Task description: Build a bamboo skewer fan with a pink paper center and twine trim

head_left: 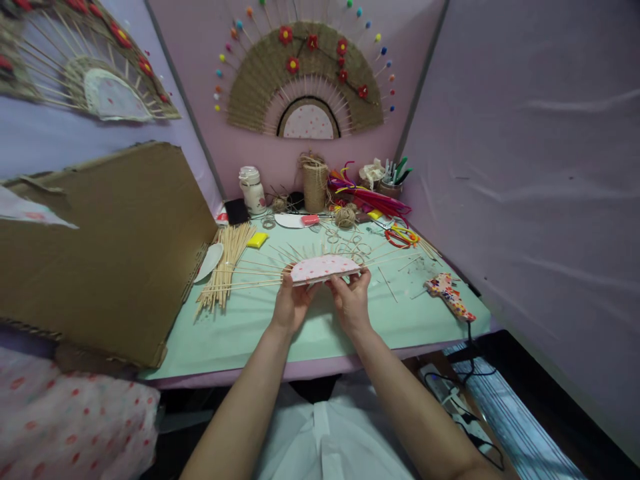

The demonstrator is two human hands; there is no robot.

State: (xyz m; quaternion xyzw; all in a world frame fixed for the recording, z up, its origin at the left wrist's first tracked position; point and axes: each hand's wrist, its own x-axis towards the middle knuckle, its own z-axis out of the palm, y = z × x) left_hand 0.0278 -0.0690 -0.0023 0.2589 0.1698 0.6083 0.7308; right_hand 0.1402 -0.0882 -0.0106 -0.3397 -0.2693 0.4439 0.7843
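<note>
Between my two hands I hold a half-round fan base [325,267], covered in white cloth with red spots. Thin wooden sticks fan out from its curved edge to the left, back and right. My left hand [293,303] grips its left end, thumb up along the side. At the right end and front edge, my right hand [351,300] pinches it with the thumb in front. The base is tilted, raised a little above the green tabletop [320,340]. Its underside and some of my fingers are hidden.
A bundle of wooden sticks [225,267] lies at left beside a cardboard sheet [100,260]. A flower-patterned glue gun [450,297] with a cord rests at right. Scissors [397,233], twine ball [346,215] and a white jar [253,190] stand behind. A finished fan [307,73] hangs on the wall.
</note>
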